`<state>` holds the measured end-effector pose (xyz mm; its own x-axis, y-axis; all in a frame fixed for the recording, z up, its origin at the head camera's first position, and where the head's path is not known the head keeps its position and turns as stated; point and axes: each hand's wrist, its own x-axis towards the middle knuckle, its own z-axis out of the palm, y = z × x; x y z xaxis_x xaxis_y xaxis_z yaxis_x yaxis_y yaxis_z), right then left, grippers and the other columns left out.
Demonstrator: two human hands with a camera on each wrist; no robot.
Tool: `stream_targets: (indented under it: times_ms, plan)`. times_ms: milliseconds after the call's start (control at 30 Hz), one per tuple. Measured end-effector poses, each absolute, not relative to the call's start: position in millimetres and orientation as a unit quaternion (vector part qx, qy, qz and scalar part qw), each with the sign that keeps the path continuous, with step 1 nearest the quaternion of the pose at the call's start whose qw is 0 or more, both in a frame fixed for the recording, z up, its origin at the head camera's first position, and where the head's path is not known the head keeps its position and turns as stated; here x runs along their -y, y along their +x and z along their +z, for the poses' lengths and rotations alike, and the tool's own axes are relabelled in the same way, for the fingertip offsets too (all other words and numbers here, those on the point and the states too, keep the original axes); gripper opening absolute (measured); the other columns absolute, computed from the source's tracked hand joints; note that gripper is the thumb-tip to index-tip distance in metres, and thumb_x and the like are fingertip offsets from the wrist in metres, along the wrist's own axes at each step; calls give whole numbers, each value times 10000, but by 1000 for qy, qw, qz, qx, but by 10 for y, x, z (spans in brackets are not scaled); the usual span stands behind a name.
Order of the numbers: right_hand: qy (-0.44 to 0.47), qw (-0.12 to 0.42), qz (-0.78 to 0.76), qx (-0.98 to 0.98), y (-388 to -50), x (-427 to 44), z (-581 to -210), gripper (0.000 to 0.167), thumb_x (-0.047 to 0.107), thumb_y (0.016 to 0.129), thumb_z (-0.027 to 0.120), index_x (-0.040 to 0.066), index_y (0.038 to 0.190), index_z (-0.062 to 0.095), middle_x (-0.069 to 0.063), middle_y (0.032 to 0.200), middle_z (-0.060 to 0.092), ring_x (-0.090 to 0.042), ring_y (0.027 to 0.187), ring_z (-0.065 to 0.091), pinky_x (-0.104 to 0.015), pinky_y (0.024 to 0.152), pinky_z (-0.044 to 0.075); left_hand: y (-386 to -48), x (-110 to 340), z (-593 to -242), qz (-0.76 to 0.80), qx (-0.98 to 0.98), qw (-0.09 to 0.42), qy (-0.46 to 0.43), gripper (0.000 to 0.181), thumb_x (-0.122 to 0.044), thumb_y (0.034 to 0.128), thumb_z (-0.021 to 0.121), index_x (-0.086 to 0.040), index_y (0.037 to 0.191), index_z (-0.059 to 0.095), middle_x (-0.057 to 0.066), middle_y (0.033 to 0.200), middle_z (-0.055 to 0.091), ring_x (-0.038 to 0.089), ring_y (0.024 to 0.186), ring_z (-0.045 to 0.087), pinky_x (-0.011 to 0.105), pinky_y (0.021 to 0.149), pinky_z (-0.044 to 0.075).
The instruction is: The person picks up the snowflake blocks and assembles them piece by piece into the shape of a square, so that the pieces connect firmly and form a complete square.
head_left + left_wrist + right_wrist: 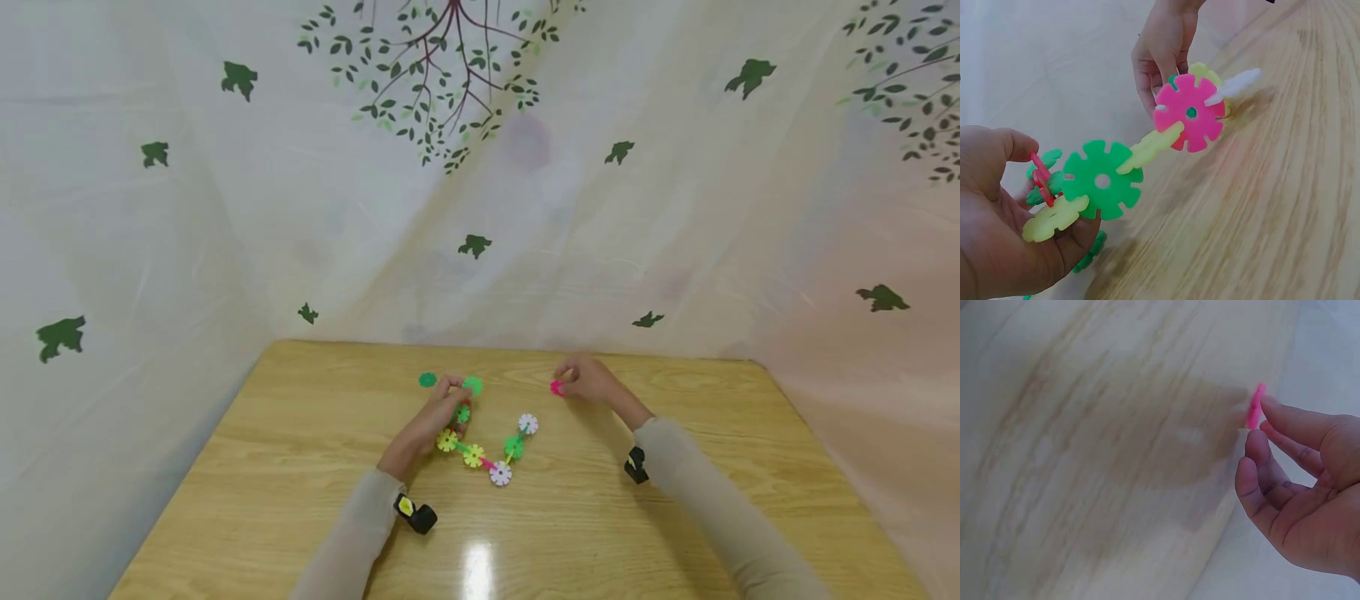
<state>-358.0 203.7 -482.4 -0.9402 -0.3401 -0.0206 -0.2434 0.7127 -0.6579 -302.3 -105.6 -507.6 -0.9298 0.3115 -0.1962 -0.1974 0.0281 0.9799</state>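
Note:
A chain of joined flower-shaped discs in green, yellow, pink and white bends across the table's middle; a yellow disc (473,456) and a white disc (501,474) form its near part. My left hand (438,410) grips the chain's left end, thumb and fingers round red, green and yellow pieces beside a green disc (1102,180). A pink disc (1190,112) is further along the chain. To the right, apart from the chain, my right hand (591,381) pinches a single pink disc (1255,406) between thumb and index finger, its other fingers curled.
A loose dark green disc (427,379) lies near the back of the wooden table (300,450), left of the left hand. Behind the table hangs a pale cloth (360,250) printed with leaves and branches.

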Motion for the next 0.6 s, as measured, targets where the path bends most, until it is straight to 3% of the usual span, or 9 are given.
stream_targets:
  times_ms: [267,433,600]
  plan:
    - [-133,91,-359,-919,-3567,-2027,-4860,195,3,893,740,-64,1072,703,-107,753,668,-99,572,538,-236,523,440,-3008,1034,-5123,696,-696,170,51,178,-299,1096,415,-129,1146,398,48,860,519,128,550,479,249,516,456]
    - [-136,84,-354,-921,-3562,-2030,-4874,202,6,863,773,-65,1038,699,-175,870,698,-141,692,580,-247,586,477,-3003,1031,-5139,690,-703,166,51,193,-309,1100,411,-119,1132,427,39,834,525,126,551,492,238,493,457]
    - [-139,87,-373,-913,-3533,-2020,-4909,211,-48,813,798,-70,977,667,-166,843,672,-165,743,586,-236,610,492,-2984,1023,-5139,688,-707,153,54,207,-304,1101,418,-104,1146,451,51,799,544,137,543,488,237,473,446]
